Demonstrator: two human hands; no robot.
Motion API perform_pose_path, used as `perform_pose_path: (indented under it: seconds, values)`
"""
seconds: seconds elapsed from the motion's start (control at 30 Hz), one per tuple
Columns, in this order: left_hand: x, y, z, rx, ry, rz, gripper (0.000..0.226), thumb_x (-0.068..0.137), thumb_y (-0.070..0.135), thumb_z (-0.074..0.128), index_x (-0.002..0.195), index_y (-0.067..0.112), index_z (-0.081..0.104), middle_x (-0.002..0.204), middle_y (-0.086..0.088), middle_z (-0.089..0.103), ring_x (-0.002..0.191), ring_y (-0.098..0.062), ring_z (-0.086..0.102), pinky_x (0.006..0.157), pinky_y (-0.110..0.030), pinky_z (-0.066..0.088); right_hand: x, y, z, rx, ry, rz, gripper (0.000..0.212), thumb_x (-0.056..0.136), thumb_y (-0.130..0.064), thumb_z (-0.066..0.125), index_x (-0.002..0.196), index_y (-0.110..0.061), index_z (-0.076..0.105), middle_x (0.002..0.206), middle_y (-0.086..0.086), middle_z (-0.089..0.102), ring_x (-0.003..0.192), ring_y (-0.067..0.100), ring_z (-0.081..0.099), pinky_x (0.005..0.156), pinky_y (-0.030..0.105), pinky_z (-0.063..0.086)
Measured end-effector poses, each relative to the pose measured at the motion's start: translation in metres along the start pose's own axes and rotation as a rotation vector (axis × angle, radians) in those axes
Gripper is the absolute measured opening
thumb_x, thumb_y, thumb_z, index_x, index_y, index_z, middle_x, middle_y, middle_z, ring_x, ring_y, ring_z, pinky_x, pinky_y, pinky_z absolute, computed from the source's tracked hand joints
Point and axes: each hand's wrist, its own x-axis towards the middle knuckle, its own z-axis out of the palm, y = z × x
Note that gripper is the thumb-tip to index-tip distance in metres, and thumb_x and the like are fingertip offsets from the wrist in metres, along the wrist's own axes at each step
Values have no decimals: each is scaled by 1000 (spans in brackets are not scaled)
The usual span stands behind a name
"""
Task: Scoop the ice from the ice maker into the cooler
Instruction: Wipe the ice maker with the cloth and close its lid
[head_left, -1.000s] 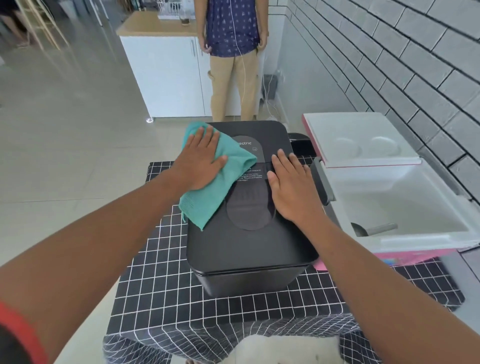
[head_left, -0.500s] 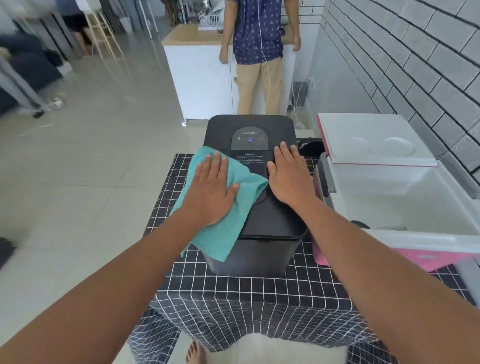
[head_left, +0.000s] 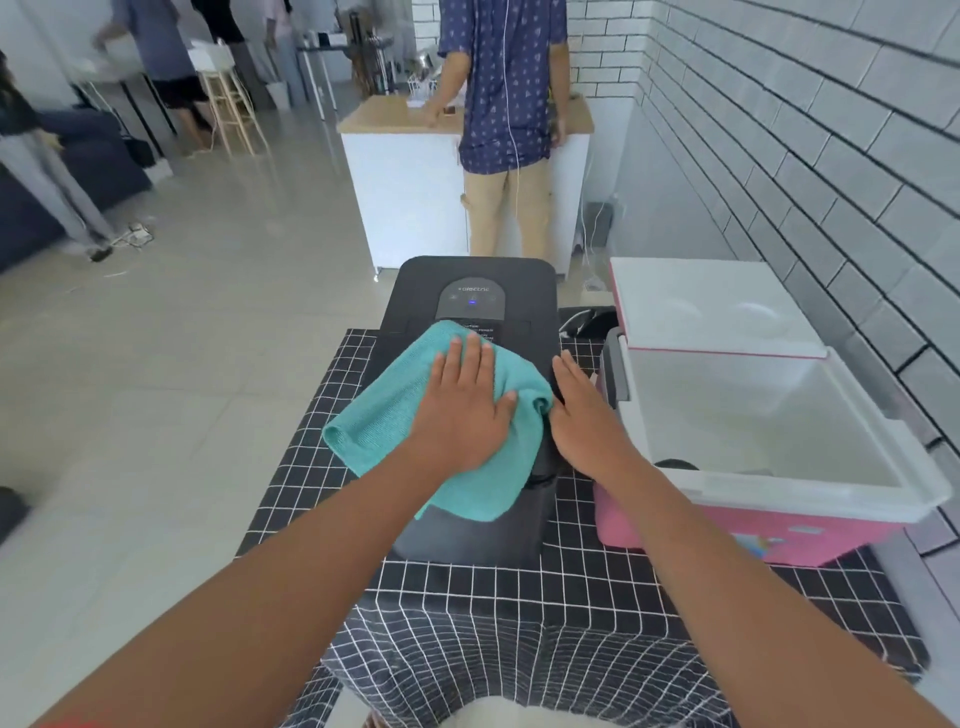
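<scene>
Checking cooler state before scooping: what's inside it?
The cooler stands open; its white interior looks mostly bare. A dark object peeks over the near rim, mostly covered. No ice visible.

A soft teal terry cloth (head_left: 415, 415) lay on the matt black plastic ice maker (head_left: 475, 275), beside the smooth plastic cooler (head_left: 779, 499).

A shared indoor room, part kitchen. White brick-tiled walls (head_left: 779, 130) and a pale tiled floor (head_left: 182, 364) surround a wood-topped white cabinet (head_left: 405, 197). A wooden stool (head_left: 231, 111) and dark sofa (head_left: 78, 156) stand farther back.
</scene>
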Motion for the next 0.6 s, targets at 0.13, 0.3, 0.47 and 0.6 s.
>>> perform_pose_path:
  seconds: [0.13, 0.3, 0.47, 0.6]
  values:
    - [14, 19, 1, 3, 0, 47, 72, 103, 50, 19, 157, 6, 4, 165, -14, -1, 152, -30, -5, 122, -46, -2, -7, -6, -12, 411, 189, 117, 42, 97, -16, 38, 136, -23, 51, 136, -7, 53, 118, 6, 47, 98, 26, 37]
    - [6, 9, -6, -473, 131, 22, 69, 97, 47, 49, 153, 13, 29, 162, -5, 21, 151, -18, 9, 121, -34, -3, -5, -15, -18, 523, 292, 269, 41, 98, -36, 38, 77, -11, 63, 82, 1, 64, 77, 16, 55, 66, 31, 40]
    - [-13, -51, -21, -301, 388, -250, 63, 91, 47, 60, 142, 11, 48, 148, -11, 43, 143, -29, 31, 119, -50, 17, 10, -21, -22, 26, 225, 4, 22, 90, -31, 53, 87, -15, 68, 100, 0, 60, 99, 17, 53, 87, 35, 44]
    - [-32, -80, -24, -309, 202, -392, 76, 82, 67, 60, 141, 19, 50, 139, -8, 47, 131, -29, 39, 109, -46, 34, 27, -42, -21, -117, 119, 45, 17, 72, -10, 50, 79, -3, 64, 84, 9, 60, 80, 26, 56, 69, 37, 47]
